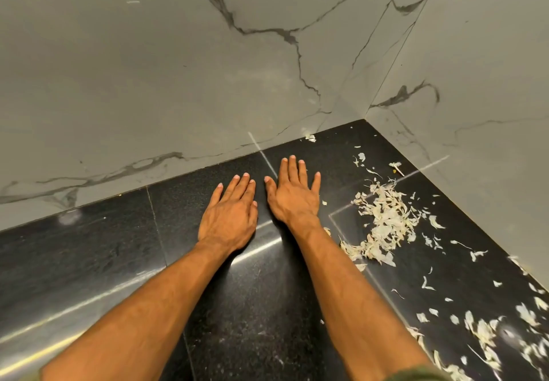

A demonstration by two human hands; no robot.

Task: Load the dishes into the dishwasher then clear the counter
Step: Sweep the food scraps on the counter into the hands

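Observation:
Both of my hands lie flat, palms down, on the black granite counter point(89, 250) near the back wall. My left hand point(230, 208) has straight fingers spread and holds nothing. My right hand point(292, 192) lies beside it, fingers straight, also holding nothing. Just right of my right wrist sits a heap of pale, papery vegetable peels point(383, 223). More peels point(487, 333) are scattered along the counter's right side toward the front. No dishes or dishwasher are in view.
Grey marble-look walls point(178, 68) meet in a corner at the back right point(367, 113). A few small peel scraps point(310, 138) lie in that corner. The counter left of my hands is glossy with light streaks.

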